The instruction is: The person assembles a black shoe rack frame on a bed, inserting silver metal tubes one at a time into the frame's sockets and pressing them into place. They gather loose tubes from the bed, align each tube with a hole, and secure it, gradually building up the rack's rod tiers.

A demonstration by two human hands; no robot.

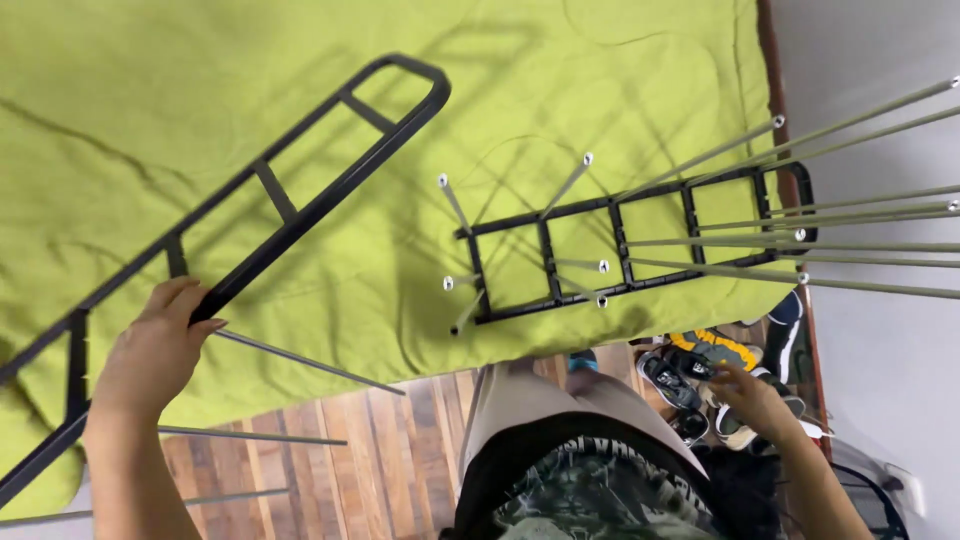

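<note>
- My left hand (155, 350) is clamped on the lower rail of the long black ladder frame (270, 200), fingers wrapped over the bar from below-left.
- From that grip the frame's long axis runs diagonally: up and right to its rounded end near the middle of the bed, down and left out of view at the picture edge.
- The grip sits well toward the lower-left end, so most of the frame's length lies up-right of the hand, resting on the green bedspread (600, 80).
- Thin grey rods (300, 362) stick out from the frame just under my left hand, pointing right over the wooden floor (400, 440).
- My right hand (752, 398) is low right, off the bed edge, over a pile of shoes (700, 360). Fingers look loosely curled; I can't tell if it holds anything.
- Second, shorter black frame (640, 245) lies flat on the bedspread at right, long axis near horizontal, with grey rods (860, 215) fanning out to the right and a few short ones standing at its left end.
- That shorter frame is nearer my right hand, up from it; the long frame is well apart from it, left hand only.
</note>
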